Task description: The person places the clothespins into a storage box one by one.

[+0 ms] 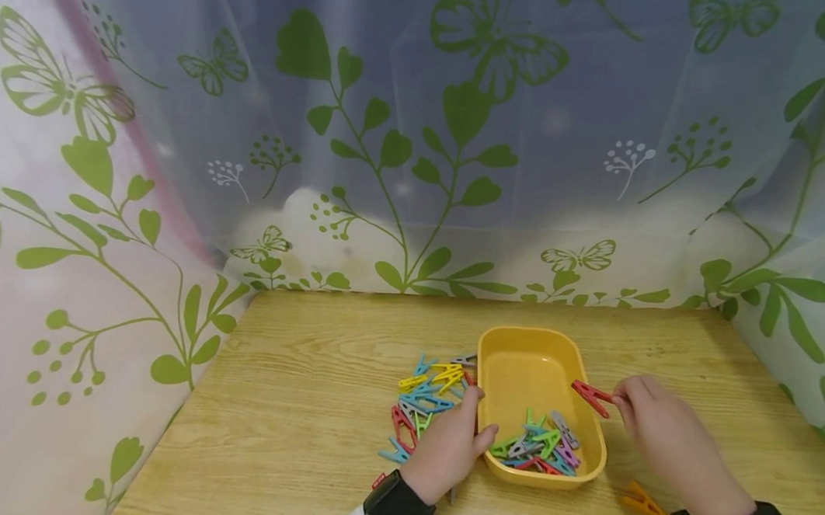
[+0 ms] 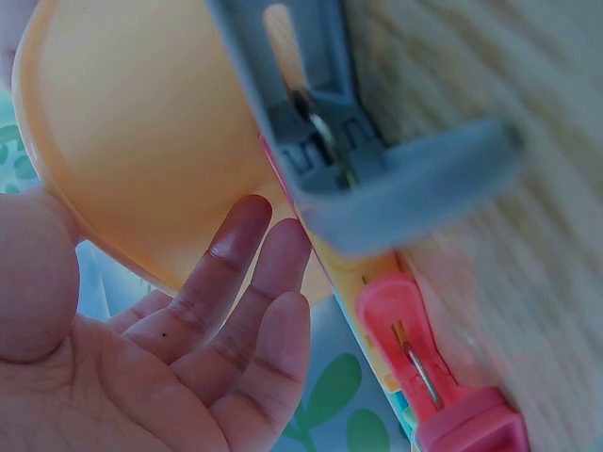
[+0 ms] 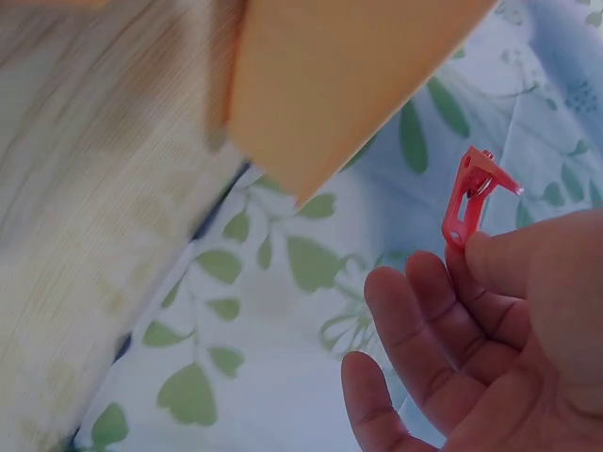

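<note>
A yellow plastic tub (image 1: pixel 521 372) stands on the table with several colored clothespins (image 1: pixel 539 444) in its near end. At its left side, my left hand (image 1: pixel 444 450) holds the rim, thumb over the edge and fingers along the outer wall. My right hand (image 1: pixel 672 442) pinches a red clothespin (image 1: pixel 592 399) by one end between thumb and forefinger; in this view it overlaps the tub's right rim. The right wrist view shows the same red clothespin (image 3: pixel 462 202) above the fingertips, its other fingers loosely bent.
Left of the tub lies a loose pile of clothespins (image 1: pixel 427 402), partly hidden by my left hand. A grey clothespin (image 2: pixel 320 141) looms close in the left wrist view. One orange clothespin (image 1: pixel 643 503) lies near my right wrist. Leaf-patterned curtains (image 1: pixel 405 133) enclose the wooden table (image 1: pixel 293 407).
</note>
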{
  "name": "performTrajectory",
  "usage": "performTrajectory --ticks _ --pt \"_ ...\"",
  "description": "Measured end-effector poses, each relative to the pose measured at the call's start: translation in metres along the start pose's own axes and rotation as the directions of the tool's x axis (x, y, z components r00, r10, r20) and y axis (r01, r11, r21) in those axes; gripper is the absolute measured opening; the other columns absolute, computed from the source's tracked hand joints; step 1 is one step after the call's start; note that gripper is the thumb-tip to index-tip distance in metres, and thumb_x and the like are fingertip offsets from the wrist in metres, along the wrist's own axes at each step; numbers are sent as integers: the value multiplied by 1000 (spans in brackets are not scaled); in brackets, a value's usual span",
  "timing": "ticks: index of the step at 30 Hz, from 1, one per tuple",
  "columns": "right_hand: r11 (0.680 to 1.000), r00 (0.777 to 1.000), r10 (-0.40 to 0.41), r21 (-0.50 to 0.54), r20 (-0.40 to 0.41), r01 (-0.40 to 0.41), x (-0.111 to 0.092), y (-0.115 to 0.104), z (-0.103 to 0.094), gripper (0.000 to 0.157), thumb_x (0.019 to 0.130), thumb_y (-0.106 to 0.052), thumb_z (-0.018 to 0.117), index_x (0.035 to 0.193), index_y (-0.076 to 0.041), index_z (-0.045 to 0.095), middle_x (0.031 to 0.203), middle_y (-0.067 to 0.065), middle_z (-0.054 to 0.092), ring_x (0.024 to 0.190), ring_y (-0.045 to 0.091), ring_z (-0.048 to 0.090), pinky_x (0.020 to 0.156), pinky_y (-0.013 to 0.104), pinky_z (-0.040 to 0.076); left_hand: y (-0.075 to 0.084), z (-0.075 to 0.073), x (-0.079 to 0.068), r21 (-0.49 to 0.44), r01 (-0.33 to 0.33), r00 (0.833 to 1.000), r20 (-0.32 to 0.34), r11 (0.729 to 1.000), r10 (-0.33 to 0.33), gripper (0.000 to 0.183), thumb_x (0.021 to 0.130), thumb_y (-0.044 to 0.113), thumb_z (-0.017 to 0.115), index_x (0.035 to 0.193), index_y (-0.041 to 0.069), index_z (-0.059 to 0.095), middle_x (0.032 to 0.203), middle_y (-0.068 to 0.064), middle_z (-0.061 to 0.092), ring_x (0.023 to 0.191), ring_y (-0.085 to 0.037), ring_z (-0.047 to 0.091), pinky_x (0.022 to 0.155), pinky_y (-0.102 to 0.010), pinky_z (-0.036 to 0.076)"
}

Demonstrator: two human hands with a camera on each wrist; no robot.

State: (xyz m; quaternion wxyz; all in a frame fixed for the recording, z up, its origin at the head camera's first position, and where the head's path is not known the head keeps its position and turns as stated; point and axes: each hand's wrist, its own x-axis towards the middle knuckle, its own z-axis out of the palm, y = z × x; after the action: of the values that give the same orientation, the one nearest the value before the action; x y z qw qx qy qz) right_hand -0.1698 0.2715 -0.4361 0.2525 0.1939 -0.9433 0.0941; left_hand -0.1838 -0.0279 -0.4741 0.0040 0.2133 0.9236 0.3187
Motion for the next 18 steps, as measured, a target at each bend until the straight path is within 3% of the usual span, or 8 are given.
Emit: performTrajectory --ticks 9,18 --pt "999 996 -10 47 87 6 8 -35 8 23 85 -5 83 96 -7 62 86 -1 58 68 6 50 61 28 51 -1 2 1 -10 20 1000 8 1000 -20 46 104 30 63 141 9 44 58 7 42 46 -6 40 45 -23 27" --pt "999 994 -24 48 111 18 8 -46 21 21 87 -11 82 91 -14 62 82 -8 55 69 4 44 61 27 44 0 1 0 -15 18 1000 3 1000 -18 47 104 30 63 141 9 44 58 6 43 46 -7 41 45 -23 27"
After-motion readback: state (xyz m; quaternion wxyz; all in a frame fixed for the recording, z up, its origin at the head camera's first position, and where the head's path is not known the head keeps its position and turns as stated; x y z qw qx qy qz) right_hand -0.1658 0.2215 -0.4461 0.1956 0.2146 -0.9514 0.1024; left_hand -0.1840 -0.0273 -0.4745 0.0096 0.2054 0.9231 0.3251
